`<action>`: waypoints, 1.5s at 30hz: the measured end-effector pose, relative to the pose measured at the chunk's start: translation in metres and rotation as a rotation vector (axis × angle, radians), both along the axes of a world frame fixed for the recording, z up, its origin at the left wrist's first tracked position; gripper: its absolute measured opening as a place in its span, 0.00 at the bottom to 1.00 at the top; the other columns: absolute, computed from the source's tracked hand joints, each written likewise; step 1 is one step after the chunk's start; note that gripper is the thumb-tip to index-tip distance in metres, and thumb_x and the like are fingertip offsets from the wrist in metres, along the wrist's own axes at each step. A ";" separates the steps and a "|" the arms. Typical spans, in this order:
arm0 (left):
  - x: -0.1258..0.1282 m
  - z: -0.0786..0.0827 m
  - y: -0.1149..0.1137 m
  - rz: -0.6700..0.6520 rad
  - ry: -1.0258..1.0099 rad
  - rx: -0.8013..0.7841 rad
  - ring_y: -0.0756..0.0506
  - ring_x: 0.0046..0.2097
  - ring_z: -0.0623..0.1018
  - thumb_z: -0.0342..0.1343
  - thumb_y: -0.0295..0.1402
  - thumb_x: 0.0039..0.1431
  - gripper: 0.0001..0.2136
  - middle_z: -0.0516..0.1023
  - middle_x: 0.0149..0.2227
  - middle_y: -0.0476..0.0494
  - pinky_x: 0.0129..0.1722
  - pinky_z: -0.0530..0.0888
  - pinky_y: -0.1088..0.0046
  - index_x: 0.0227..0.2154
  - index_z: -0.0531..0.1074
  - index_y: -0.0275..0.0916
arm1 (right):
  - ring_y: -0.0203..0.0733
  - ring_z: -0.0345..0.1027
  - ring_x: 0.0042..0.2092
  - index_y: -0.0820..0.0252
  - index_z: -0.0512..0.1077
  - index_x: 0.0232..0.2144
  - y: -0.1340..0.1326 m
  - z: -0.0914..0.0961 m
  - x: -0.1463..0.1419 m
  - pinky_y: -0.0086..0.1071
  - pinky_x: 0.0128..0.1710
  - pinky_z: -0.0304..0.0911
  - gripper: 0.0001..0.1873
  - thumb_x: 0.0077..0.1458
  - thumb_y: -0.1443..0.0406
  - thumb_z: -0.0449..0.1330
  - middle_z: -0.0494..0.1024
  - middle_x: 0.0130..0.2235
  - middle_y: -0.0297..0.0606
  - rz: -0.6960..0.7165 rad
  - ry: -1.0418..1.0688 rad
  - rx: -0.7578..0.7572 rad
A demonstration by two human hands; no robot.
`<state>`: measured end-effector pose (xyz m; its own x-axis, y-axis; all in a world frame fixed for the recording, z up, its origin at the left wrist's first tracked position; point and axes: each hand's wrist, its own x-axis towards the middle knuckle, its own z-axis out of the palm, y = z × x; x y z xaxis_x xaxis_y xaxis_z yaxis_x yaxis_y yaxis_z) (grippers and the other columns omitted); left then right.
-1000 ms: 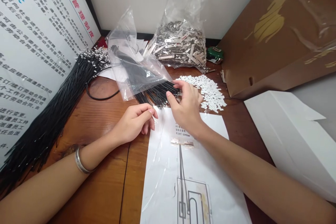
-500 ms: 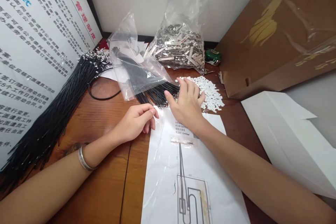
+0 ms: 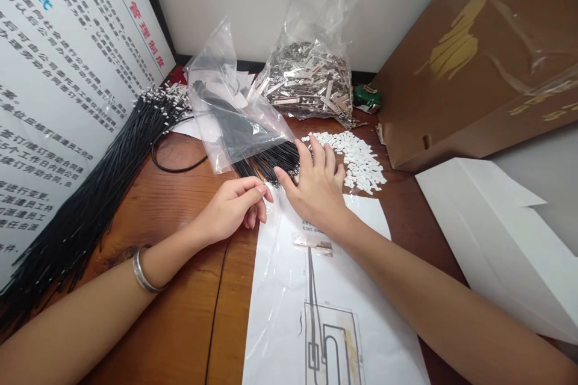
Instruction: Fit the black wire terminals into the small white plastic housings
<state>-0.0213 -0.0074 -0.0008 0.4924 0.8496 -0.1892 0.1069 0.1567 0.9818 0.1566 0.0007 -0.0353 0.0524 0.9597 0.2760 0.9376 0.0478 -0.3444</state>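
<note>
Wires, thin and black, lie at the centre of the frame, poking out of a clear plastic bag on the tabletop. Your right hand hovers at their near ends, fingers spread, with nothing visibly pinched; white pieces lie in a loose heap just beyond its far side. Your left hand rests left of centre, fingers curled with the thumb laid against the forefinger; you cannot tell from this view whether anything is between them.

The step in hand looks like sorting or straightening the wire ends. Taking one wire would call for your right thumb and forefinger to close lightly on a single end, without dragging its neighbours along.

Your right hand covers some wire tips and part of the print on the paper sheet, which runs off the bottom edge. Glare and folds in the plastic blur the wires inside. Above, the bag of metal strips has its top cut off by the upper edge.
</note>
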 end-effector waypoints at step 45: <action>0.000 -0.001 0.000 -0.022 0.000 0.009 0.54 0.18 0.68 0.52 0.38 0.60 0.11 0.73 0.20 0.50 0.19 0.65 0.80 0.28 0.70 0.35 | 0.55 0.61 0.58 0.59 0.59 0.57 -0.001 0.008 0.004 0.52 0.55 0.62 0.29 0.50 0.71 0.51 0.67 0.56 0.49 0.185 0.296 0.199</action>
<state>-0.0214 -0.0075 -0.0021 0.5112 0.8400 -0.1819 0.1102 0.1459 0.9831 0.1610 -0.0003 -0.0272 -0.0107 0.8898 0.4563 0.7686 0.2992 -0.5654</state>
